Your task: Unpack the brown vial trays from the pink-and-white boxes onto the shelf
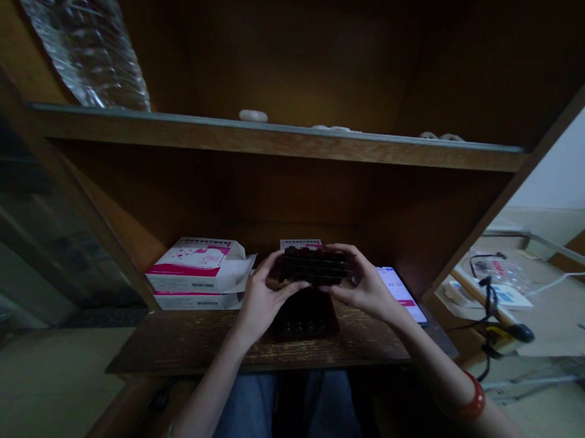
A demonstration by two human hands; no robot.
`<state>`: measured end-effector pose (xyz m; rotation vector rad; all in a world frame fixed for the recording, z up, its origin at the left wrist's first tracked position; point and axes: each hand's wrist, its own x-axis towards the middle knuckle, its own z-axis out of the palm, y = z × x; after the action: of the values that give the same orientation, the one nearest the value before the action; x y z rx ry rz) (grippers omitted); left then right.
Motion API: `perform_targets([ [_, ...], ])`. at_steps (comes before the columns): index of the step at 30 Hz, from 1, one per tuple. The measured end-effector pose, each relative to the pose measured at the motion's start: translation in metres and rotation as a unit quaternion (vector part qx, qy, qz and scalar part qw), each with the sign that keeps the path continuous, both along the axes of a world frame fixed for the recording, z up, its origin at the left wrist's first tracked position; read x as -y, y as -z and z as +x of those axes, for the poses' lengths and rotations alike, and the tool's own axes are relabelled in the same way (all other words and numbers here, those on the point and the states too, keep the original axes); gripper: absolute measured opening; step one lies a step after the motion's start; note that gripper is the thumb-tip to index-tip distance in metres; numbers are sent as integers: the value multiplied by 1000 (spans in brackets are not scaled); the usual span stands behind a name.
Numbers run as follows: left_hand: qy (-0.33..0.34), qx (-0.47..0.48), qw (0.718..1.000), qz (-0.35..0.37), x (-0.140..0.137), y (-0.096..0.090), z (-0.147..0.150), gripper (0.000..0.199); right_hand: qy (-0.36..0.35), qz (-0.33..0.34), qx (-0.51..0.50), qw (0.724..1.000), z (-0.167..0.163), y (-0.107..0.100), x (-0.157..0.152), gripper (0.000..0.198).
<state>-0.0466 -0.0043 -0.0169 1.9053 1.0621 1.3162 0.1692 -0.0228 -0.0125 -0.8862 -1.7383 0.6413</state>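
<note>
Both my hands grip a dark, flat rectangular tray [315, 265] and hold it above the lower shelf [188, 342] of a wooden cabinet. My left hand [263, 297] clasps its left end and my right hand [362, 287] clasps its right end. Directly below it on the shelf lies another dark tray [306, 319] with a row of small round hollows. A red bangle [474, 398] sits on my right wrist.
Two stacked pink and white boxes [196, 272] rest at the left of the shelf. A lit phone [401, 293] leans at the right. Small pale objects [253, 115] lie on the upper shelf. A side surface at the right carries cables [490, 299] and packets.
</note>
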Motion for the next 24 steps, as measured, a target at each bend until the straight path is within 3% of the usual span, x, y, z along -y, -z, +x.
perform_targets([
  [2, -49, -89, 995, 24, 5, -16, -1, 58, 18, -9, -49, 999, -3, -3, 1, 58],
  [5, -104, -248, 961, 67, 14, -38, -6, 63, 6, -44, -111, 993, -8, -10, 5, 51],
  [7, -94, -274, 954, 76, 18, -45, -8, 66, -10, -76, -140, 987, -11, -15, 8, 43],
  [11, 25, -87, 995, -30, 21, -43, -3, 54, -2, -136, -180, 974, -19, -23, 12, 33],
  [14, 27, 52, 993, -105, 24, -39, 4, 48, 8, -161, -206, 965, -25, -28, 15, 29],
  [17, 28, 96, 988, -120, 25, -39, 3, 51, 0, -179, -224, 958, -29, -30, 19, 28],
  [20, 112, 81, 983, -118, 23, -36, -11, 72, -11, -200, -255, 946, -28, -29, 22, 30],
  [22, 164, 36, 982, -84, 22, -32, -22, 107, -25, -221, -288, 931, -25, -27, 22, 30],
  [24, 154, -37, 987, -15, 22, -27, -29, 134, -33, -235, -311, 920, -23, -26, 22, 27],
])
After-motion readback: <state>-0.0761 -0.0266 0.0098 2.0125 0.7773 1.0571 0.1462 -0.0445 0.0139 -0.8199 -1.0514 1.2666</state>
